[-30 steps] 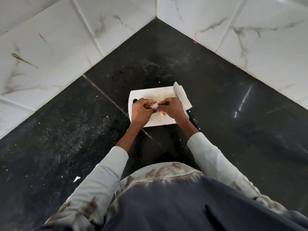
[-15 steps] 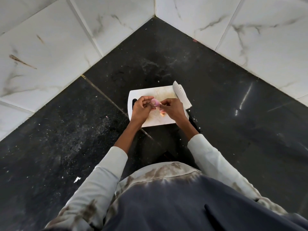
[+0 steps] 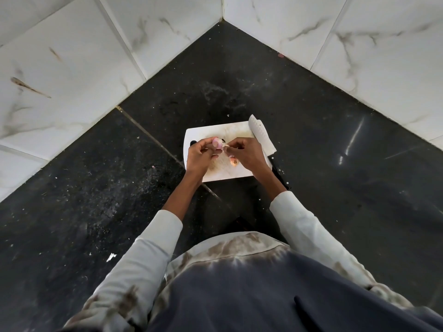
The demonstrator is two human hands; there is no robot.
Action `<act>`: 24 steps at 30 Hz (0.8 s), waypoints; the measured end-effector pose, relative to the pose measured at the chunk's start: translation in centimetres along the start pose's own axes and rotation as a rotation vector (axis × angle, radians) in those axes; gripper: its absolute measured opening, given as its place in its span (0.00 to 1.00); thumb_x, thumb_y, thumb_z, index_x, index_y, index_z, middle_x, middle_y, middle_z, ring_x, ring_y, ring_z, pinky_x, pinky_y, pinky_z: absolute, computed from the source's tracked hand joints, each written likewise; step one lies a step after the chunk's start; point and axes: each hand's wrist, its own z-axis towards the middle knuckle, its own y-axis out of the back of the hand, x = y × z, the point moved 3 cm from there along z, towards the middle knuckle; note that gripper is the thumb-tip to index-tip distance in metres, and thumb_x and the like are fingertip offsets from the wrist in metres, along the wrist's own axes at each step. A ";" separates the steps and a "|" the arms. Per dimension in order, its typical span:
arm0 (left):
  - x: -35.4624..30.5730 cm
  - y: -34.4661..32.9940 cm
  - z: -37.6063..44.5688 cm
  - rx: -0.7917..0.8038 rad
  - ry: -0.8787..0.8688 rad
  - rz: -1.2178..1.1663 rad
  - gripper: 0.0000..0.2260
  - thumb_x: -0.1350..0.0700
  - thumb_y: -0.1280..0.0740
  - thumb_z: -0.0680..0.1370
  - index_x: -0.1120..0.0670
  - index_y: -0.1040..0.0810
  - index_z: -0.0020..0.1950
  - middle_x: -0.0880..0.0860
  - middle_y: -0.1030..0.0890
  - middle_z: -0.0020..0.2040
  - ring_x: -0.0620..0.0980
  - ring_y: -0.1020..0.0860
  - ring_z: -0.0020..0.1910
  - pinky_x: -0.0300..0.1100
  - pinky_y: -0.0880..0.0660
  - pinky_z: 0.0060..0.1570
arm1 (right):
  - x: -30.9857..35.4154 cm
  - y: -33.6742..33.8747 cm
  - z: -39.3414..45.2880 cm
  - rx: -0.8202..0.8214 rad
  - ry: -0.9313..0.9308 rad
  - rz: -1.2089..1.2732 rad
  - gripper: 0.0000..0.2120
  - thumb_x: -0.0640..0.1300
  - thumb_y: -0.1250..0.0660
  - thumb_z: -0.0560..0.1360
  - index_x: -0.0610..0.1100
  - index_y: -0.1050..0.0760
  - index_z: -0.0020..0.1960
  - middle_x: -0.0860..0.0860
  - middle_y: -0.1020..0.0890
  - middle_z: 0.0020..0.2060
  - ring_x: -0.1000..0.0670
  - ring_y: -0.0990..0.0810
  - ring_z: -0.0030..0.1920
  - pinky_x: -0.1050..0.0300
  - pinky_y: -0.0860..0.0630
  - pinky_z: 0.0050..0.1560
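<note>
- The tiled wall (image 3: 60,75) on the far left slants in towards the corner and meets the black counter (image 3: 96,188) along a straight edge. The wide stretch of counter between that edge and the hands is bare apart from specks and crumbs.
- The white cutting board (image 3: 230,130) lies flat on the counter with dark counter on all sides. Its left end has a dark grip hole, partly covered by knuckles.
- The left hand (image 3: 201,155) hovers over the board's left half, fingers curled round a small pink onion (image 3: 217,143) held above the board.
- A pale bit of peel (image 3: 225,146) sticks out from the onion's right side. It is too small to tell whether it has come free.
- The right hand (image 3: 247,154) pinches that peel with thumb and fingertips, close up against the left hand.
- An orange-brown scrap (image 3: 233,161) lies on the board just under the right hand. I cannot tell what it is.
- A knife (image 3: 260,135) rests along the board's right edge, blade tip pointing away and handle running out over the counter, partly hidden behind the right wrist.
- To the right there is a broad stretch of shiny counter up to the other tiled wall (image 3: 359,49).
</note>
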 end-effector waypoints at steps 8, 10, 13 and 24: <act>0.4 0.5 0.0 -0.014 0.060 -0.067 0.12 0.58 0.36 0.87 0.61 0.19 0.67 0.52 0.13 0.52 0.43 0.14 0.45 0.35 0.18 0.48 | -0.5 0.4 0.1 -0.026 -0.063 0.001 0.05 0.43 0.23 0.77 0.42 0.14 0.50 0.48 0.12 0.43 0.49 0.13 0.46 0.65 0.20 0.44; 0.7 0.7 0.2 -0.019 0.082 -0.090 0.13 0.57 0.38 0.88 0.63 0.19 0.67 0.55 0.13 0.55 0.46 0.13 0.48 0.37 0.18 0.49 | -0.6 0.6 0.2 -0.034 -0.076 0.008 0.04 0.43 0.23 0.77 0.42 0.14 0.49 0.47 0.12 0.44 0.49 0.13 0.46 0.63 0.20 0.46; 0.9 0.9 0.4 -0.007 0.093 -0.096 0.14 0.57 0.39 0.89 0.62 0.19 0.68 0.57 0.13 0.59 0.51 0.13 0.53 0.41 0.18 0.53 | -0.8 0.8 0.2 -0.052 -0.093 0.010 0.05 0.43 0.23 0.77 0.41 0.14 0.49 0.48 0.12 0.44 0.51 0.14 0.44 0.64 0.21 0.44; 0.8 0.3 0.1 0.053 0.070 -0.081 0.10 0.56 0.39 0.89 0.54 0.18 0.62 0.50 0.13 0.51 0.45 0.14 0.45 0.43 0.18 0.52 | -0.8 1.8 0.1 -0.135 -0.011 -0.277 0.09 0.38 0.24 0.76 0.43 0.14 0.56 0.50 0.14 0.50 0.55 0.19 0.46 0.61 0.21 0.48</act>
